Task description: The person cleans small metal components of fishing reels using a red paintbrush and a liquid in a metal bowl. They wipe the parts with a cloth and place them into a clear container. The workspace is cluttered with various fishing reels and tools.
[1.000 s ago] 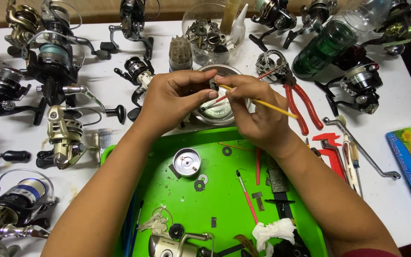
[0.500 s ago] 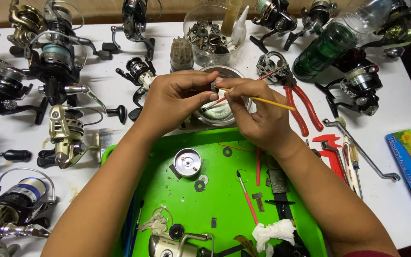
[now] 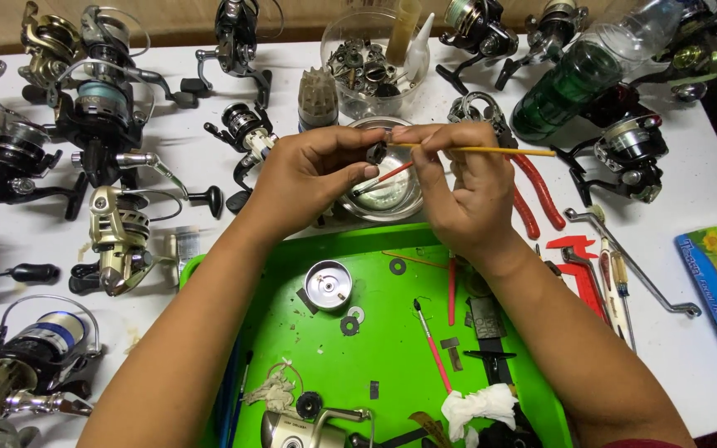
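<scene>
My left hand pinches a small dark metal reel part between thumb and fingers, over a shallow steel bowl. My right hand holds a thin yellow-handled brush almost level, with its tip against that part. A red-handled brush rests in the bowl beneath the fingers. Both hands hover just beyond the far edge of a green tray.
On the tray lie a round metal spool cap, washers, a red brush, a white rag and a reel body. Several fishing reels crowd the left and far side. Red pliers, a green bottle, a parts jar and a crank handle sit to the right.
The right hand has rotated the yellow brush from a downward slant to nearly level and lifted slightly. The left hand keeps the part in place.
</scene>
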